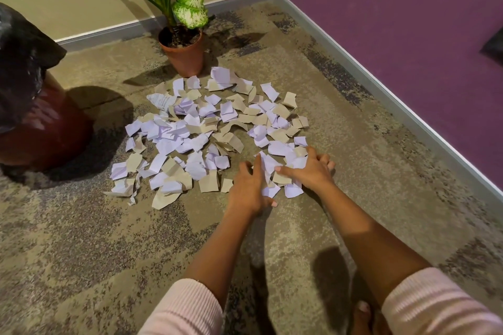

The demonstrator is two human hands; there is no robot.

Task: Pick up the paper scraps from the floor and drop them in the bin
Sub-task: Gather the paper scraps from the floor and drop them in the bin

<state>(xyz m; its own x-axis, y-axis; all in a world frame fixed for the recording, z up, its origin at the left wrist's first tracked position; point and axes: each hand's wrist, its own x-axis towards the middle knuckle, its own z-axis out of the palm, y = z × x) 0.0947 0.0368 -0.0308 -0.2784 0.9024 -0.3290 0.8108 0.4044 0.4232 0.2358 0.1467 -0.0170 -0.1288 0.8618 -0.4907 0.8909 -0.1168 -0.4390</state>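
Several white and beige paper scraps [196, 133] lie scattered in a wide patch on the carpet. Both hands rest at the patch's near right corner. My left hand [249, 187] stands edge-on against a small heap of scraps, fingers curled around its left side. My right hand [310, 171] lies flat over the heap's right side, fingers spread on the paper. The scraps between the two hands are pressed together. The bin [40, 128], dark red with a black bag liner, stands at the left edge of the view.
A potted plant [185, 54] in a terracotta pot stands just beyond the scraps, close to the beige wall. A purple wall with a grey skirting board [394, 95] runs along the right. Patterned carpet lies between me and the scraps.
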